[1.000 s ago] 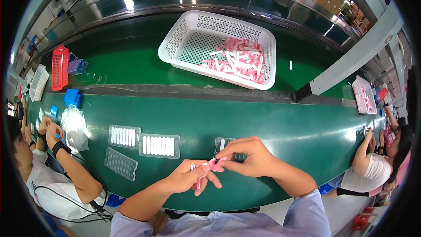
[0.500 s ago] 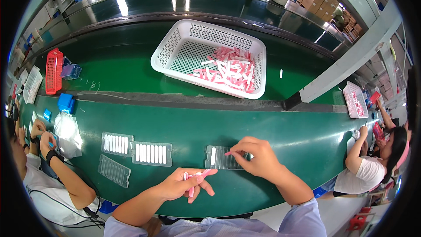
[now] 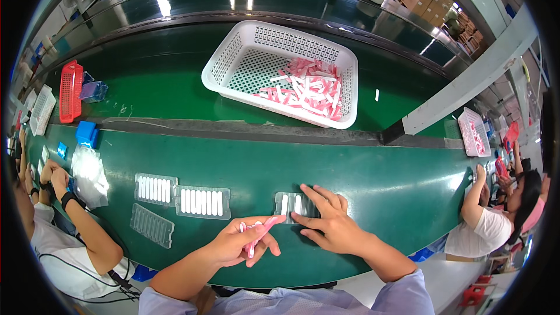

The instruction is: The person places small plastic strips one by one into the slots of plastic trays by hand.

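L fingers (image 3: pixel 272 244) grip slim sticks (image 3: pixel 266 227), R (image 3: pixel 315 199) over slotted clr tray (image 3: pixel 291 202).

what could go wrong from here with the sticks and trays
The left hand holds several slim pink-and-white sticks at differing angles, so one could slip out. The right hand spreads over a clear plastic slotted tray and might nudge it or its slim white sticks.
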A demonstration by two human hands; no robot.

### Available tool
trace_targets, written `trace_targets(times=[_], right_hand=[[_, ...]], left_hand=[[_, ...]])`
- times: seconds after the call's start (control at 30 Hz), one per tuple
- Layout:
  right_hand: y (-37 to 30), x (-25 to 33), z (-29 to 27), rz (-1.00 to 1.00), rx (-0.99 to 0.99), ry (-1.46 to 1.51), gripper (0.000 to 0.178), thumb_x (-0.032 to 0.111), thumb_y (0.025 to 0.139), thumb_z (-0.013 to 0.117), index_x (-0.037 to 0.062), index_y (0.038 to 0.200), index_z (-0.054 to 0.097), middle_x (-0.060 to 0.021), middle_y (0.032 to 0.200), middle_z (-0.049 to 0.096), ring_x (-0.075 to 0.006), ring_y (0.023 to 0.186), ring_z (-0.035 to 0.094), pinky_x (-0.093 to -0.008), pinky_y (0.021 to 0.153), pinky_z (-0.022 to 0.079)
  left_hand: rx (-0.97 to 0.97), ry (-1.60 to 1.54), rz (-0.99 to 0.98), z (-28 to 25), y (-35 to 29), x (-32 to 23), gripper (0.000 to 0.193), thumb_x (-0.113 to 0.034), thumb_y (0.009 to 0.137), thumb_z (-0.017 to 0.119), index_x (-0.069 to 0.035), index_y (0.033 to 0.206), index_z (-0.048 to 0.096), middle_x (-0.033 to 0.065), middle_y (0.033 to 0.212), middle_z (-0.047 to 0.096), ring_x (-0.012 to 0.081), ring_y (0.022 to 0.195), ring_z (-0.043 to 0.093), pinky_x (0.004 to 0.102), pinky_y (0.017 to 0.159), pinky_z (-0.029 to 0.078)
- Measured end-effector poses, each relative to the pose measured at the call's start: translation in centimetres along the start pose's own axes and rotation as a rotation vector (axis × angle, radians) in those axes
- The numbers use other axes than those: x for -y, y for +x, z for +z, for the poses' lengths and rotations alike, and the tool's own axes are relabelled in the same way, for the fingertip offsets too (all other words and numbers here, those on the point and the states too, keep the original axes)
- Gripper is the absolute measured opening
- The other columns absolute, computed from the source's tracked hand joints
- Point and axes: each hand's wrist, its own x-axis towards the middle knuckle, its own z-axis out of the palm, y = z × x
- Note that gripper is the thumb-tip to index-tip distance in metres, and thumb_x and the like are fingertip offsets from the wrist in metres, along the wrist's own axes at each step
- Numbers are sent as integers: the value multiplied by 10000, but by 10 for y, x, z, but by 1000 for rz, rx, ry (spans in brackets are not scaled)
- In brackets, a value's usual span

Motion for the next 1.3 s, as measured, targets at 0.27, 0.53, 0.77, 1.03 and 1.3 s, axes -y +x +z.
trace_targets(times=[0.27,0.53,0.77,1.03,1.3], right_hand=[[7,-1,-11,-47,-241,249,388,221,871,778,193,1253,714,-122,1450,541,-346,1328,502,-480,1068,335],[32,6,-3,-42,-413,631,79,69,830,820,107,898,821,-73,1111,693,-194,981,650,-338,822,494],[23,-32,-33,302,-104,879,81,26,945,707,-14,976,770,-90,866,756,-118,700,689,-260,640,559],[44,-24,-29,365,225,1289,140,116,994,687,-7,1002,755,-109,806,746,-120,594,671,-246,525,523],[44,12,-10,-67,-12,432,118,157,929,736,52,969,773,-130,757,714,-279,606,678,-358,566,537]], left_hand=[[106,-116,-50,-6,4,4,521,-323,1120,445,-29,1549,413,199,1033,732,141,517,581,245,445,412],[82,2,-181,4,7,12,520,-344,1111,471,-4,1505,462,167,980,736,163,495,575,261,415,370],[11,50,-147,8,7,4,526,-345,1114,457,8,1504,455,151,934,740,161,471,553,283,449,445],[-106,154,-106,10,11,3,604,-471,1086,489,-26,1494,486,146,1064,730,107,560,591,219,436,347],[-96,153,-141,10,11,0,506,-398,1103,470,10,1388,563,246,1214,697,118,569,597,222,458,369]])
